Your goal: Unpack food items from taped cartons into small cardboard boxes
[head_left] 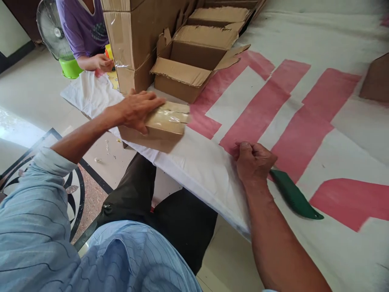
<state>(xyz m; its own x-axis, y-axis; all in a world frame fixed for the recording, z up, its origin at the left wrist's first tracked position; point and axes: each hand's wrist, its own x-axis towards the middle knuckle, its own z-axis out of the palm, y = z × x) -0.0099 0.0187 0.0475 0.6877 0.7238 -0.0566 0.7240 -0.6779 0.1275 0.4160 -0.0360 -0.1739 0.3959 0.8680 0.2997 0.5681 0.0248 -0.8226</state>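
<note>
My left hand [138,109] lies on top of a small cardboard box [158,136], fingers stretched over its shiny taped lid and thumb at the near edge. The box sits at the front edge of the cloth-covered table and looks slightly blurred. Further right, my right hand [254,160] is closed in a fist low over the cloth; whatever its fingers may hold is hidden. Beside that wrist a green handle [296,196] with a hole at its end lies on the cloth, its other end hidden behind my hand.
Stacked cardboard boxes [138,40] rise at the table's left end. Next to them stand open cardboard boxes [185,75]. Another box [377,79] is at the right. Across the table, a person in a purple top [77,28] sits near a fan [57,32]. White cloth [194,158] with red markings covers the table.
</note>
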